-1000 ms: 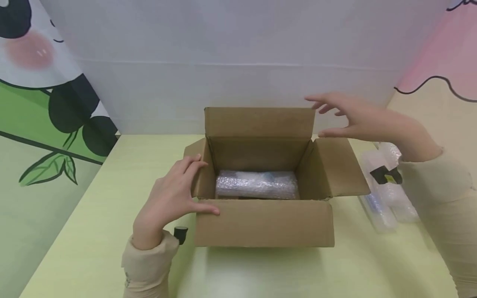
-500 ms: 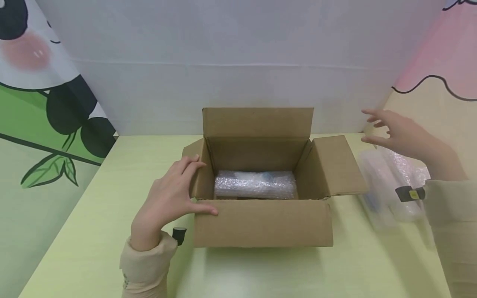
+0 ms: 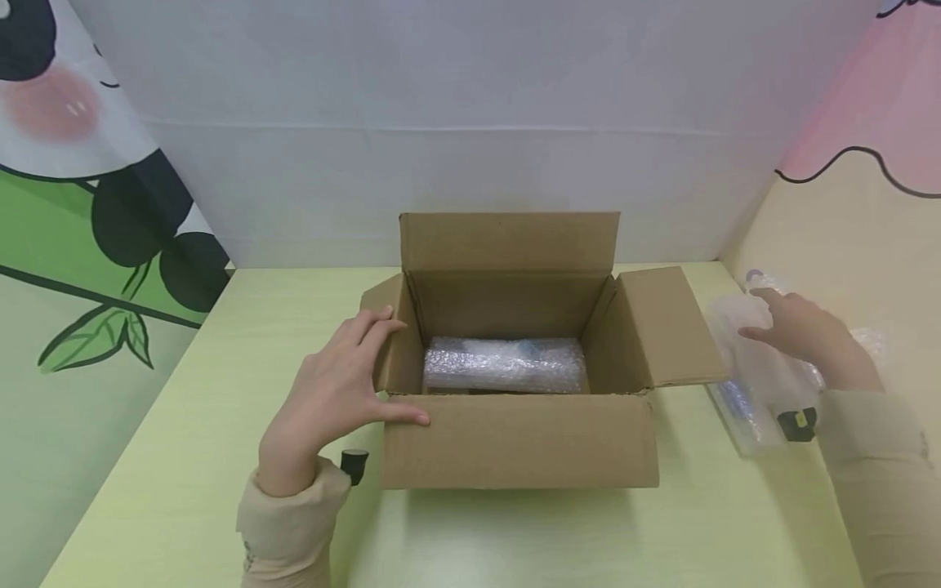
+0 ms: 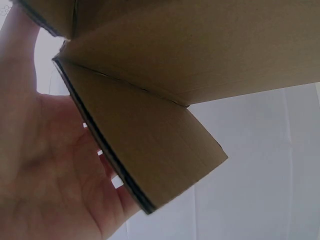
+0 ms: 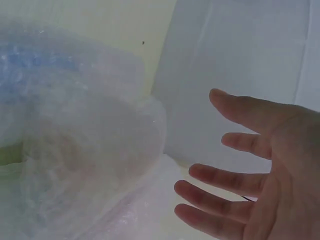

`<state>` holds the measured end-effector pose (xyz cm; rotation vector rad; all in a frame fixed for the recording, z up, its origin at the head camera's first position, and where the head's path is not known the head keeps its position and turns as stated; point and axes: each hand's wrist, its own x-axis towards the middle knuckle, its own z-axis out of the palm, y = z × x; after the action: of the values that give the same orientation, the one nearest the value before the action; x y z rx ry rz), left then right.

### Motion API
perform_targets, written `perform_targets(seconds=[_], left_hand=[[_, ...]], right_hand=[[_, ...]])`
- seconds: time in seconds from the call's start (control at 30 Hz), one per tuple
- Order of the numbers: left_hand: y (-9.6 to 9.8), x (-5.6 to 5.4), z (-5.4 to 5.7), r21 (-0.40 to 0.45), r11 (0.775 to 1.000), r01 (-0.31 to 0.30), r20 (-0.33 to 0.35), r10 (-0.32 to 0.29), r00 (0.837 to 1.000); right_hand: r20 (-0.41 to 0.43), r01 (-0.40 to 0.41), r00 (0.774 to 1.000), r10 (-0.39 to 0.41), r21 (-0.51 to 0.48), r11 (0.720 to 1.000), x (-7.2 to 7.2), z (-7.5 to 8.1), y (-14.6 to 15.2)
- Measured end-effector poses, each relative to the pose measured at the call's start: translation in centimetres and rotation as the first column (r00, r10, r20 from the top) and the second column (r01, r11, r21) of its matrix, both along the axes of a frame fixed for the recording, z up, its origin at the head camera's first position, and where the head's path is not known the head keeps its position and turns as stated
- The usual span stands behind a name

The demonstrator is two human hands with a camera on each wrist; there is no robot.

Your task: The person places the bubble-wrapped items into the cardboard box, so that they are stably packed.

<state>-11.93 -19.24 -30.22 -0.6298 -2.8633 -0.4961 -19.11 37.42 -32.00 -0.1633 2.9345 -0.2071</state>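
Observation:
An open cardboard box (image 3: pixel 515 441) stands on the table, flaps spread, with a bubble-wrapped pack (image 3: pixel 507 365) inside. My left hand (image 3: pixel 334 384) holds the box's near left corner, fingers bent over the left flap and thumb along the front flap. In the left wrist view, the fingers pass partly behind the side flap (image 4: pixel 135 135). My right hand (image 3: pixel 804 331) hovers over several bubble-wrapped packs (image 3: pixel 753 416) at the right. Its fingers are spread and slightly bent in the right wrist view, apart from the nearest bubble wrap (image 5: pixel 95 135).
Behind the box rises a pale wall (image 3: pixel 470 163). The light-green table (image 3: pixel 191 457) carries the box and the packs. The right flap (image 3: pixel 672 327) sticks out towards the packs. Painted panels (image 3: pixel 110 204) flank the table.
My right hand has moved from beside the box's back right corner, out to the right and then down to the wrapped packs. The left hand has kept its place on the box.

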Motion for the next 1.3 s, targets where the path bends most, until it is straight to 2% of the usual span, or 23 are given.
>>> perform_targets(seconds=[0.27, 0.67, 1.0, 1.3], left_hand=[[0.0, 0.0, 0.0, 0.004, 1.000, 0.002, 0.012, -0.002, 1.000], [0.0, -0.1, -0.2, 0.006, 1.000, 0.002, 0.008, -0.002, 1.000], [-0.1, -0.3, -0.4, 0.006, 1.000, 0.004, 0.010, -0.004, 1.000], [-0.1, -0.2, -0.3, 0.003, 1.000, 0.003, 0.007, -0.003, 1.000]], right_hand=[[0.097, 0.082, 0.992, -0.079, -0.025, 0.996, 0.7, -2.0, 1.0], [0.141, 0.094, 0.986, -0.093, -0.005, 0.996, 1.0, -3.6, 1.5], [0.119, 0.070, 0.991, -0.068, -0.011, 0.997, 0.9, -3.6, 1.6], [0.071, 0.058, 0.996, -0.059, 0.016, 0.998, 1.0, -2.7, 1.3]])
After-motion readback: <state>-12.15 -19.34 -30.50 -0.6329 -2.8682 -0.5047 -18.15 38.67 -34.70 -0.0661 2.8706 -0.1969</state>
